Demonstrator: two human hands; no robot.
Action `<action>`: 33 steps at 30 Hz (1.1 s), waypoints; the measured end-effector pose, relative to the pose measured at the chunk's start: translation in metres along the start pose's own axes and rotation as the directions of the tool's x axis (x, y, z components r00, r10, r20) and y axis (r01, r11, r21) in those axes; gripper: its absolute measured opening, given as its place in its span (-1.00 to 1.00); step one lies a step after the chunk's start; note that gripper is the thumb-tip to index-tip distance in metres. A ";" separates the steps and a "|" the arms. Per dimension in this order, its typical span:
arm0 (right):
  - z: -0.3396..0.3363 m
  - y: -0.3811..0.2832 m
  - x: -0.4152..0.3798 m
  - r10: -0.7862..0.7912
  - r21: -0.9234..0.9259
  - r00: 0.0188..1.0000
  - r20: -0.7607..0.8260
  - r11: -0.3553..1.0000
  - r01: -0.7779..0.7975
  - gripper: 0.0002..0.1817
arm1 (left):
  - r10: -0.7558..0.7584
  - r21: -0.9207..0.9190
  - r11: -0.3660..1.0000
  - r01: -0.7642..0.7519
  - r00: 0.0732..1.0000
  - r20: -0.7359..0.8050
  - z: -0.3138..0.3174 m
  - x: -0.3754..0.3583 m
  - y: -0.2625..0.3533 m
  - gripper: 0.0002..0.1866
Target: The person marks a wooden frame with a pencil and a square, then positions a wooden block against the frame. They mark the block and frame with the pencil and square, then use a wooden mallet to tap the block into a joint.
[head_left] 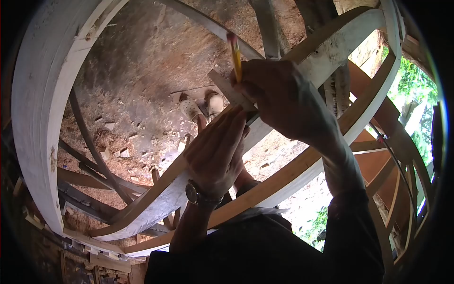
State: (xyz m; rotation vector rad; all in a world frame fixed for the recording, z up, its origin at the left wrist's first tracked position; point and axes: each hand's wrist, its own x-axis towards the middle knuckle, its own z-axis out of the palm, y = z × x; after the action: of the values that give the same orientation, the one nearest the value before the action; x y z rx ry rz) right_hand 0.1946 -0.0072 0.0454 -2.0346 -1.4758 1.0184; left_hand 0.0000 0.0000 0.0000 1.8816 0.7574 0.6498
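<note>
My right hand (288,97) is closed around a yellow pencil (236,61), its red end pointing up and its tip hidden by the fingers. Just below lies a short, flat wooden strip (227,90), set across a curved wooden beam (326,54). With fingers together, my left hand (215,146) grips over this beam, its fingertips pressing at the strip's lower end beside my right fingers. A watch (191,192) is on my left wrist.
Another curved rib (269,182) runs under my right forearm. A broad, pale curved timber (40,109) rises at left. Slimmer dark pieces (90,128) cross at lower left. Wood scraps (124,153) litter the dirt floor around my clogs (190,108).
</note>
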 end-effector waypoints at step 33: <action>-0.016 -0.010 -0.003 -0.068 -0.095 0.982 -0.177 0.994 0.052 -0.89 | 0.006 0.050 0.999 -0.004 1.000 -0.029 -0.001 -0.001 0.003 -0.69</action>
State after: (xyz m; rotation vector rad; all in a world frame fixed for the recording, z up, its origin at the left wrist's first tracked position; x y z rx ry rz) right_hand 0.2001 -0.0054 0.0635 -2.0697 -1.5016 0.7355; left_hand -0.0006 -0.0006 0.0031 1.9233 0.7943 0.6685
